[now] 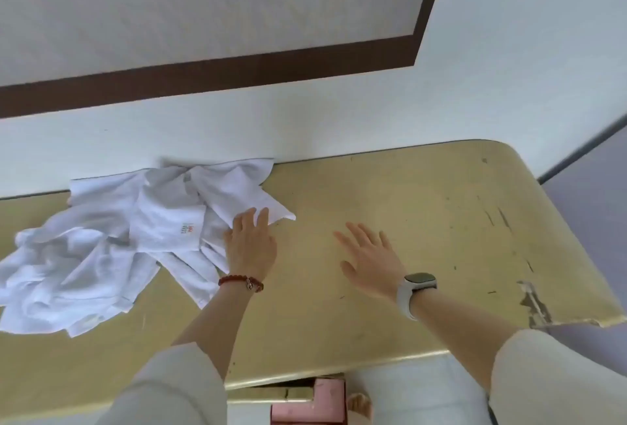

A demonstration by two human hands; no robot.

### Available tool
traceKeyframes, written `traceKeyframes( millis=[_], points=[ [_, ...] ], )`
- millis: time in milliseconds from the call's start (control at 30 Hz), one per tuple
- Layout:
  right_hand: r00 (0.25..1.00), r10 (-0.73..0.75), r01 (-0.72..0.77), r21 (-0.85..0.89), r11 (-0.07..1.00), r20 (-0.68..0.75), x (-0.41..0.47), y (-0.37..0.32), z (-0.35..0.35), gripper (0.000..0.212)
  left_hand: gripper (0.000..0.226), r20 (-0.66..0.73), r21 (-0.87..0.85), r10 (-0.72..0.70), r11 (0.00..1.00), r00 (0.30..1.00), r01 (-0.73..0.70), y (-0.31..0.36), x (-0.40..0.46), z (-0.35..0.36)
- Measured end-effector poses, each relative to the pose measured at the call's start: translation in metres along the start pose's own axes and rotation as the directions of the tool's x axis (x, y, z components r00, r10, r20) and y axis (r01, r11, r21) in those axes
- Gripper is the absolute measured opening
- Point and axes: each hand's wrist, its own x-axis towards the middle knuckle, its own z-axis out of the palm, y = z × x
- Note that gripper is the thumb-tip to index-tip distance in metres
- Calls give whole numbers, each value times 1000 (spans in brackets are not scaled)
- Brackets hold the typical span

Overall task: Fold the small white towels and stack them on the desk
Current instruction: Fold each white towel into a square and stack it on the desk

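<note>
A loose pile of small white towels (112,241) lies crumpled on the left half of the yellow desk (424,214), reaching back to the wall. One towel in the pile shows a small printed logo (187,228). My left hand (251,245), with a red bead bracelet at the wrist, rests on the right edge of the pile, fingers laid over a towel corner (278,211). My right hand (369,265), with a white watch on the wrist, hovers flat over bare desk to the right of the pile, fingers spread, holding nothing.
The desk stands against a white wall (339,119) with a dark brown band. Its right front corner (536,302) is chipped and scratched. A pink object (305,404) sits below the front edge, beside my foot.
</note>
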Motion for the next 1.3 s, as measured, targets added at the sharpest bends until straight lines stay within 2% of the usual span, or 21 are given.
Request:
traceKeyframes(
  millis=[100, 233, 333, 400, 467, 533, 600, 667, 733, 833, 900, 1000, 1067, 1167, 1300],
  points=[
    [994, -2, 22, -187, 982, 108, 16, 19, 11, 63, 39, -79, 43, -67, 997, 995, 70, -2, 21, 9],
    [990, -46, 75, -219, 973, 137, 23, 38, 25, 84, 24, -143, -3, -137, 990, 980, 138, 1, 38, 11],
    [988, -53, 76, -160, 984, 144, 23, 41, 26, 76, 24, -130, -219, -155, 968, 979, 124, 16, 34, -3],
    [988, -52, 68, -103, 992, 146, 22, 40, 20, 73, 21, -85, -422, -159, 900, 984, 109, 34, 21, -17],
    [989, -28, 24, 27, 999, 147, 20, 39, 10, 74, 18, -82, -514, -119, 855, 989, 60, 51, 8, -30],
    [991, -22, -18, 299, 954, 131, 15, 40, -8, 79, 17, -85, -549, -118, 834, 989, 52, 71, -6, -43],
    [988, -74, -26, 609, 793, 138, 8, 42, -32, 86, 16, -85, -584, -123, 810, 989, 50, 96, -20, -54],
    [980, -168, 32, 739, 673, 110, -7, 44, -56, 86, 16, -74, -611, -109, 790, 991, 41, 122, -34, -61],
    [975, -218, 120, 726, 678, 43, -22, 50, -76, 74, 17, -39, -636, -126, 768, 991, 73, 147, -44, -67],
    [982, -142, 190, 648, 738, -125, -36, 69, -104, 25, 18, 3, -700, -184, 702, 983, 133, 175, -57, -75],
    [974, -69, 193, 626, 755, -217, -44, 86, -126, 27, 18, 42, -706, -147, 696, 988, 133, 192, -68, -79],
    [959, -118, 243, 536, 809, -256, -54, 107, -158, 36, 17, 34, -605, -42, 795, 999, 54, 213, -77, -84],
    [952, -143, 266, 493, 828, -272, -58, 117, -177, 33, 17, 9, -553, -54, 832, 999, 50, 223, -78, -89],
    [925, -97, 295, 535, 791, -367, -55, 129, -206, 24, 18, -10, -544, -105, 835, 994, 83, 232, -74, -103],
    [872, -103, 353, 468, 811, -479, -49, 133, -238, 25, 17, -32, -469, -91, 881, 995, 66, 241, -60, -130]
  ],
)
